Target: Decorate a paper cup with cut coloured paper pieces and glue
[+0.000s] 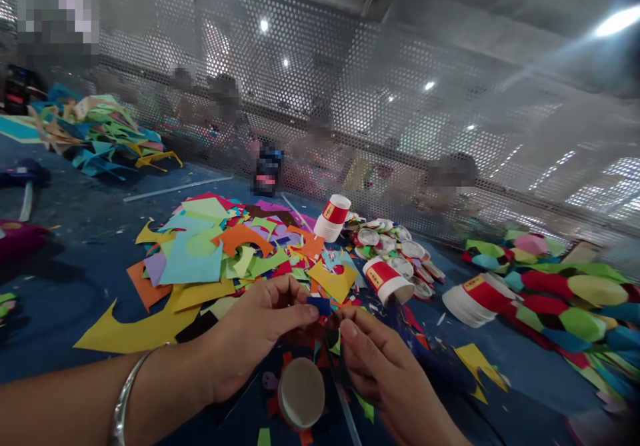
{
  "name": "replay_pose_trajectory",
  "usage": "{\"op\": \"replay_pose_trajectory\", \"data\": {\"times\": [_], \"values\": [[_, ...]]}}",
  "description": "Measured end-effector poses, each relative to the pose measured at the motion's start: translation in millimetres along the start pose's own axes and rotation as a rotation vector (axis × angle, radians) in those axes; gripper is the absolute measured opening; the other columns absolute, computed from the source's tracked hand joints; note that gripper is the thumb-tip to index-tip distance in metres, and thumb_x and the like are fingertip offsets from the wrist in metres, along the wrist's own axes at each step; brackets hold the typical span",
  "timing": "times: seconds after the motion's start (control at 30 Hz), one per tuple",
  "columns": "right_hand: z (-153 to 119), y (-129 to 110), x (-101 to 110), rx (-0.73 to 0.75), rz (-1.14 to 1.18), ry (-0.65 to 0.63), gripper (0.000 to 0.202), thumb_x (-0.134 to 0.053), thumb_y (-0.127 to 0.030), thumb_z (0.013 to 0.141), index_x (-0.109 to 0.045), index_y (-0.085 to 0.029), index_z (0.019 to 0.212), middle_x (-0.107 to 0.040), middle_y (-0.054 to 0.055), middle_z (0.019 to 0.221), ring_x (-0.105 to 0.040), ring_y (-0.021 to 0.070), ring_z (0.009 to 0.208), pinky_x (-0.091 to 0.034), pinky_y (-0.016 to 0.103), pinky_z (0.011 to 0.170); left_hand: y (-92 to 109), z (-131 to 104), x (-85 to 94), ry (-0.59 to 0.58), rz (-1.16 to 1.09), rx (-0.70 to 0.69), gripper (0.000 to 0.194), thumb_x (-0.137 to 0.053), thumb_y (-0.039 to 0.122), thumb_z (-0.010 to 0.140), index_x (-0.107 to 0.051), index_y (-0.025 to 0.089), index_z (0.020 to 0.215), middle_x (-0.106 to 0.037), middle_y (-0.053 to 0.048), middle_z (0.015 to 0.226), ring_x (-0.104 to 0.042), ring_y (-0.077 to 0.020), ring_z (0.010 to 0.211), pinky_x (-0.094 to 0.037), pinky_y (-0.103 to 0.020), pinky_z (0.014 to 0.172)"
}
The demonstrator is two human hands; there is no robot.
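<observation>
In the middle of the head view, my left hand (275, 316) pinches a small dark-blue paper piece (320, 305) between thumb and fingers. My right hand (375, 353) is closed close beside the paper's right edge; a dark thin thing shows at its fingertips, too blurred to name. A pale translucent stick (346, 411) slants down under the right hand. Below both hands stands a round thing with a plain greyish top (301, 393), perhaps a paper cup. Small coloured scraps lie around it.
A heap of cut coloured paper (195, 253) spreads beyond my hands. White-and-red cup stacks (333, 216) and round silvery pieces (387, 239) lie right of it. Patchwork coloured shapes (575, 293) are piled far right. A perforated metal screen (300, 73) runs behind.
</observation>
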State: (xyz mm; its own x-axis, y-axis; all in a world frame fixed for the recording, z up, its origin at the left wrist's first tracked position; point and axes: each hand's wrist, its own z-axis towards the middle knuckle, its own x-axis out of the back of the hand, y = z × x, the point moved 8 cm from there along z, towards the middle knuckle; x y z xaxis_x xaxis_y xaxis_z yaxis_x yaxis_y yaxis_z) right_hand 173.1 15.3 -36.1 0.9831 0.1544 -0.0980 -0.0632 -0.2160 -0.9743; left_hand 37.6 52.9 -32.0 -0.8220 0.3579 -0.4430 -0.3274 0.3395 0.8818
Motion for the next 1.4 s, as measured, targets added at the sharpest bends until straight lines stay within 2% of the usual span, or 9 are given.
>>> {"op": "replay_pose_trajectory", "data": {"times": [0.1,0.27,0.47,0.7,1.2,1.4], "values": [[-2.2,2.6,-0.7,-0.007,0.006,-0.021,0.039,-0.069,-0.058,0.087,-0.054,-0.022,0.086,-0.024,-0.012,0.057,-0.011,0.0048,0.046,-0.01,0.017,0.04,-1.0,-0.9,-2.5,-0.015,-0.038,0.001,0.033,-0.085,0.031,0.069,-0.056,0.018,0.077,-0.062,0.005,0.068,-0.057,-0.0091,0.063,-0.042,-0.023,0.062],[-10.1,0.1,-2.7,-0.02,0.03,0.019,0.04,-0.073,-0.057,0.084,-0.056,-0.022,0.087,-0.022,-0.012,0.058,-0.011,0.0058,0.049,-0.011,0.017,0.042,-4.0,-4.0,-5.9,-0.002,-0.065,0.028,0.037,-0.088,0.03,0.064,-0.054,0.019,0.075,-0.062,0.005,0.066,-0.06,-0.01,0.063,-0.042,-0.023,0.064],[-15.2,-3.7,-6.1,-0.033,0.037,0.074,0.042,-0.075,-0.058,0.082,-0.055,-0.02,0.085,-0.021,-0.012,0.06,-0.009,0.006,0.052,-0.011,0.017,0.044,-4.0,-8.5,-9.4,-0.022,-0.06,0.029,0.036,-0.086,0.03,0.067,-0.053,0.019,0.077,-0.064,0.004,0.069,-0.06,-0.0107,0.064,-0.043,-0.026,0.066],[-13.0,-0.8,-4.2,-0.011,0.072,0.055,0.044,-0.076,-0.059,0.08,-0.055,-0.021,0.086,-0.021,-0.012,0.059,-0.01,0.0055,0.051,-0.011,0.016,0.042,-3.9,-9.2,-9.4,-0.009,-0.02,0.036,0.033,-0.083,0.029,0.07,-0.052,0.019,0.079,-0.066,0.002,0.071,-0.061,-0.0119,0.068,-0.044,-0.026,0.069],[-14.3,1.2,-3.2,-0.022,0.019,0.049,0.047,-0.074,-0.061,0.081,-0.048,-0.021,0.078,-0.025,-0.012,0.056,-0.013,0.0049,0.048,-0.012,0.017,0.042,-4.1,-9.2,-9.3,-0.034,-0.001,0.026,0.033,-0.083,0.032,0.068,-0.054,0.019,0.075,-0.064,0.002,0.067,-0.057,-0.011,0.062,-0.042,-0.027,0.064],[-14.2,2.4,-3.5,-0.003,0.019,0.02,0.044,-0.071,-0.058,0.085,-0.048,-0.022,0.078,-0.025,-0.012,0.056,-0.012,0.0053,0.048,-0.011,0.018,0.042,-4.2,-9.9,-9.3,-0.037,0.034,0.04,0.032,-0.082,0.033,0.069,-0.054,0.019,0.076,-0.065,0.001,0.067,-0.058,-0.0117,0.062,-0.043,-0.027,0.064]]}}
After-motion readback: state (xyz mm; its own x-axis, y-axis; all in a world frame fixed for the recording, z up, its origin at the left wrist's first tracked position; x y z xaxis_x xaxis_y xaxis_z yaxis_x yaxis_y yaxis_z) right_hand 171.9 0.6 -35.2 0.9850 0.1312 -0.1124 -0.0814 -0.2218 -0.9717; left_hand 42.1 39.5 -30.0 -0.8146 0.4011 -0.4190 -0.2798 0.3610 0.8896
